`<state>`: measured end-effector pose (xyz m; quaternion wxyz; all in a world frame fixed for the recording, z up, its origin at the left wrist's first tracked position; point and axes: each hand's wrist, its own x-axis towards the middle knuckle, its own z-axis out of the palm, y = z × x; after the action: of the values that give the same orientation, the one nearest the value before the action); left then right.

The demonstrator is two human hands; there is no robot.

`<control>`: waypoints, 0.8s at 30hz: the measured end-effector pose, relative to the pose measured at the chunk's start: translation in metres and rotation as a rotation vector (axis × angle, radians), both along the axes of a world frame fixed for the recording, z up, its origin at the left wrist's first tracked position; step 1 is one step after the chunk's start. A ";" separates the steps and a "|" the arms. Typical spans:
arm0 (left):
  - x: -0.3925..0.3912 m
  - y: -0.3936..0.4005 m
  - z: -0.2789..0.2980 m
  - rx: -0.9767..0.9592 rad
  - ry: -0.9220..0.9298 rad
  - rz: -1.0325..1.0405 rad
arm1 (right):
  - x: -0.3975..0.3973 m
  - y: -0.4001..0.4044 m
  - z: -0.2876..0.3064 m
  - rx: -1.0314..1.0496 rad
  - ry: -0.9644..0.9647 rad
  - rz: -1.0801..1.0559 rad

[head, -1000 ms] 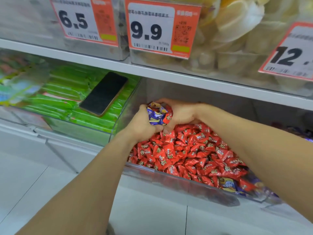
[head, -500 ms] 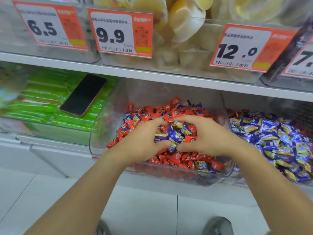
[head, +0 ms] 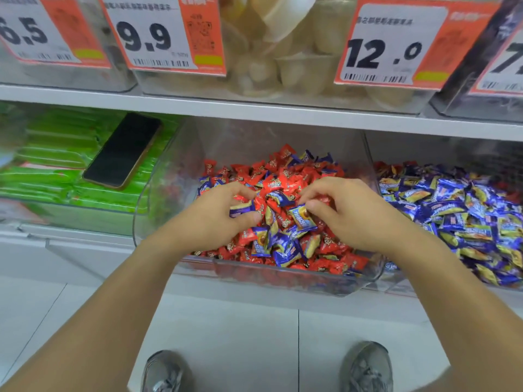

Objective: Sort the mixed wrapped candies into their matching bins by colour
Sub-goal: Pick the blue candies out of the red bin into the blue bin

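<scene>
A clear middle bin (head: 283, 278) holds mostly red wrapped candies (head: 285, 176) with several blue ones (head: 283, 250) mixed in near the front. My left hand (head: 218, 219) is over the pile and pinches a blue candy (head: 240, 207) between thumb and fingers. My right hand (head: 348, 213) pinches another blue candy (head: 300, 217) at the fingertips. Both hands are inside the middle bin, a short gap apart. To the right, a second clear bin holds blue and yellow wrapped candies (head: 458, 205), with a few red ones at its back.
A black phone (head: 123, 149) lies on green packets (head: 56, 165) in the left bin. A white shelf (head: 254, 111) above carries clear bins with orange price tags (head: 167, 35). My two grey shoes (head: 167, 372) stand on the white tiled floor below.
The view has dropped and shifted right, bringing the blue bin and my shoes in. My hands, cupped together around a bunch of candies, have come apart, each now pinching a blue candy.
</scene>
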<state>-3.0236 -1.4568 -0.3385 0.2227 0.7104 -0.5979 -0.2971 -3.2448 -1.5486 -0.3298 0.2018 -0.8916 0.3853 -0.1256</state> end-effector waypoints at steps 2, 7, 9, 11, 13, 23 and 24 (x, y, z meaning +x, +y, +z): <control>0.001 -0.001 0.002 0.023 0.085 0.016 | 0.000 0.000 0.001 -0.013 0.003 -0.001; 0.002 0.001 0.007 0.079 0.132 0.060 | 0.000 0.003 0.008 -0.110 -0.102 -0.112; 0.005 0.000 0.006 0.101 0.078 0.062 | 0.001 0.008 0.014 -0.064 -0.189 -0.175; 0.007 0.002 0.003 0.084 -0.051 0.037 | 0.002 0.012 0.016 -0.031 -0.270 -0.205; 0.007 0.005 0.004 -0.033 -0.188 0.048 | 0.002 0.014 0.018 0.028 -0.337 -0.229; -0.017 0.006 0.000 -0.132 -0.267 -0.079 | 0.001 0.011 0.011 0.297 -0.220 -0.120; -0.017 0.006 -0.002 -0.085 -0.258 -0.115 | 0.001 0.012 0.012 0.341 -0.205 -0.120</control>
<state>-3.0408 -1.4504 -0.3402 0.1563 0.6973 -0.6733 -0.1899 -3.2441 -1.5369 -0.3177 0.3803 -0.8025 0.4310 -0.1604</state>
